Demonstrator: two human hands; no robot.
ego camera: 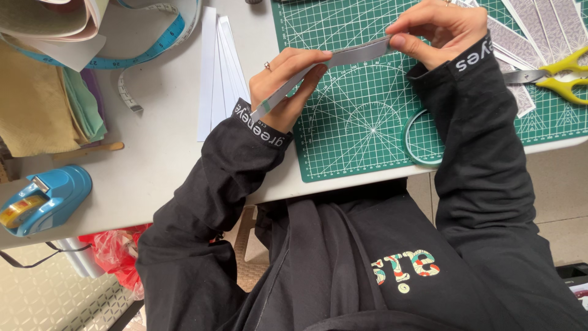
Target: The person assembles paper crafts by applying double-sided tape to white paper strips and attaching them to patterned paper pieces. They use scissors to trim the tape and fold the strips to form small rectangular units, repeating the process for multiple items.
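Two hands, left hand [288, 83] and right hand [438, 30], pinch one paper strip [343, 61] between pressed fingers [306, 58] above one cutting mat [367, 135].

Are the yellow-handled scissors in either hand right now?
No, the yellow-handled scissors lie on the green cutting mat, while both the left hand and right hand hold a paper strip.
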